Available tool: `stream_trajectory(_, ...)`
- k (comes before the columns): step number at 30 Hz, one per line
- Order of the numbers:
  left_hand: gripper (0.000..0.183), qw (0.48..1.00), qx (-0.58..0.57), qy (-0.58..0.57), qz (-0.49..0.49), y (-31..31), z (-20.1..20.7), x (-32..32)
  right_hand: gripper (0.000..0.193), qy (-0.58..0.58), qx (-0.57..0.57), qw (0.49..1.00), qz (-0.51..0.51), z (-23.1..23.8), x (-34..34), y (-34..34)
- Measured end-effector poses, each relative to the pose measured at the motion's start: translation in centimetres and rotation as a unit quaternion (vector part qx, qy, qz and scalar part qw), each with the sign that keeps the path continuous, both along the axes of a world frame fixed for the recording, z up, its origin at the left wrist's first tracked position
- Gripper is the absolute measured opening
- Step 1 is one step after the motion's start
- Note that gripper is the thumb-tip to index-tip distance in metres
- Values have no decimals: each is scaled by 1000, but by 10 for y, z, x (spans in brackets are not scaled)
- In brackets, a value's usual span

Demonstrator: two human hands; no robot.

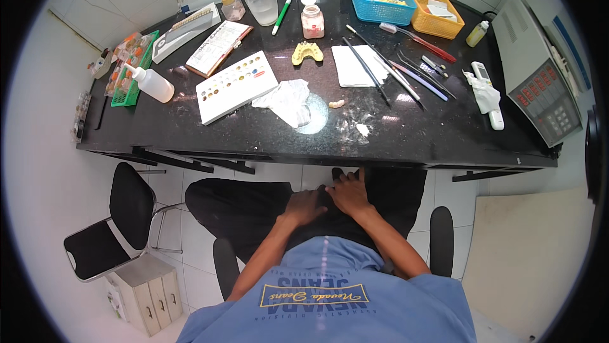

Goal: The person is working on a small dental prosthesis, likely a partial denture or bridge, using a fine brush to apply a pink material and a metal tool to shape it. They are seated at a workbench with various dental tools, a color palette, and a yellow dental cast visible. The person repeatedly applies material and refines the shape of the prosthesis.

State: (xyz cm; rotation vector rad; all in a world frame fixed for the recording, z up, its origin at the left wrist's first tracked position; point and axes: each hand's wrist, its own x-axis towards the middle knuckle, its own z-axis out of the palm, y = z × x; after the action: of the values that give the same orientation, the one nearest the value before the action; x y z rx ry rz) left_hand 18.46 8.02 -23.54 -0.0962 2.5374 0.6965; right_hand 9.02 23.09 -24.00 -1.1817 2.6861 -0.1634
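Note:
Both hands lie in my lap on dark trousers, below the bench's front edge, and hold nothing. My left hand (306,207) lies flat with its thumb apart, its fingertips close to the other hand. My right hand (349,193) rests with its fingers spread. On the black bench ahead is a small tooth-coloured dental bridge (337,104), beside a crumpled white tissue (287,103) and some white powder (362,130). Farther back stands a yellow dental arch model (307,53). To its right, several brushes and thin tools lie across a white pad (357,65).
On the left are a white palette with coloured wells (238,86), a squeeze bottle (154,85) and a green tray (148,57). A glass (261,5) and an uncapped jar (313,22) stand behind. Blue (382,6) and orange baskets (438,20) sit back right, near a grey machine (539,70).

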Motion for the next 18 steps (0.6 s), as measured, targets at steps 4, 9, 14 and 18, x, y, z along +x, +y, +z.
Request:
stream_trajectory(4,54,999,-2,46,11,3,-1,3,42,-35,11,999,-6,7,-4,3)
stream_trajectory(9,41,972,231,-37,29,-14,98,-11,48,-183,15,982,-46,-13,-20,-1)
stream_trajectory(14,18,930,362,37,48,-44,225,-31,47,-157,-98,983,-20,-16,-20,11)
stream_trajectory(18,15,879,248,352,203,-44,244,-69,45,-180,-176,968,21,-13,-13,20)
